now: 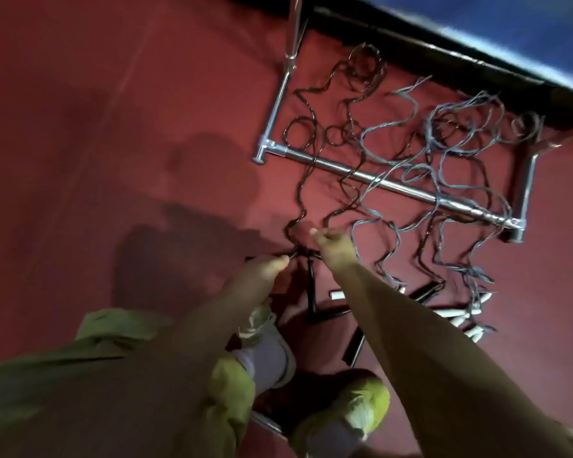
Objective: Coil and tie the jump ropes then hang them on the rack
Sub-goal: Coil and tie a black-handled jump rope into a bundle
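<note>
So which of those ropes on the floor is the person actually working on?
The dark rope on the left. Both the left hand and right hand pinch it; the grey-blue ropes to the right lie untouched.

No readable text, labels or numbers, perhaps lost to blur

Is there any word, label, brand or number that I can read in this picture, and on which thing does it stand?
None: no text can be read in this blurred picture.
Jump rope handles: no readable print.
Chrome rack: no label shows.
Shoes: no brand can be made out.
</note>
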`<state>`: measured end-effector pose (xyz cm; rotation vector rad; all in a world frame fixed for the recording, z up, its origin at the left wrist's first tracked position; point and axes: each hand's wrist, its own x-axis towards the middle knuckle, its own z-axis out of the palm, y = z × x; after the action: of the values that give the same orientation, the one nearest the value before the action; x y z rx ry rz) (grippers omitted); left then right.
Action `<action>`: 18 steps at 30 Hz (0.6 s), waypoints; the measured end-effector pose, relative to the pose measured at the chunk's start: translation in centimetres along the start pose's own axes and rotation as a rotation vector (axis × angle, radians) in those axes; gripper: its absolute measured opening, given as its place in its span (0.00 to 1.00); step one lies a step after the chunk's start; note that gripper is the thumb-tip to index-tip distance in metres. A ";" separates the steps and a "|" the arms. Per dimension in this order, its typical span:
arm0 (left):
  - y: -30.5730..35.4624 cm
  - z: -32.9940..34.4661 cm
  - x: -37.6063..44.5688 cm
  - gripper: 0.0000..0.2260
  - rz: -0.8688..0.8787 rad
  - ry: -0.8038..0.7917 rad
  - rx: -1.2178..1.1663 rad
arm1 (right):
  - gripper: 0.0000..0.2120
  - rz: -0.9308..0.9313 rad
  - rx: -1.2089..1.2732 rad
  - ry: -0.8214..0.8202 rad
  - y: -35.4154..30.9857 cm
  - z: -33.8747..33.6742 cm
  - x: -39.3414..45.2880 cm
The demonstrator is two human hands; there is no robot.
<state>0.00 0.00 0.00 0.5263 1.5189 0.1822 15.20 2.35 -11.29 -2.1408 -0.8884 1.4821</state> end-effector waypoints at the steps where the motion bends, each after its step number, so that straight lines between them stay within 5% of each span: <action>1: 0.1 0.3 0.5 0.08 -0.004 -0.003 -0.041 | 0.11 -0.010 -0.061 -0.034 0.3 0.9 1.3; 6: -1.2 0.9 2.2 0.08 -0.021 0.028 -0.104 | 0.23 0.101 -0.621 -0.221 1.1 4.4 4.9; 9: -0.9 0.4 2.2 0.06 -0.018 0.082 -0.102 | 0.25 0.124 -0.743 -0.253 1.3 4.7 4.6; 14: -0.2 0.4 1.5 0.06 0.105 0.137 0.024 | 0.07 -0.145 -0.363 -0.120 1.1 3.2 0.9; 18: 1.3 1.2 -0.7 0.07 0.289 0.230 0.017 | 0.10 -0.179 0.101 -0.120 -2.0 -0.9 -4.5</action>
<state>1.38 0.54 1.17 0.7588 1.6626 0.4667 14.42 0.75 -6.56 -1.8649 -0.9966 1.5416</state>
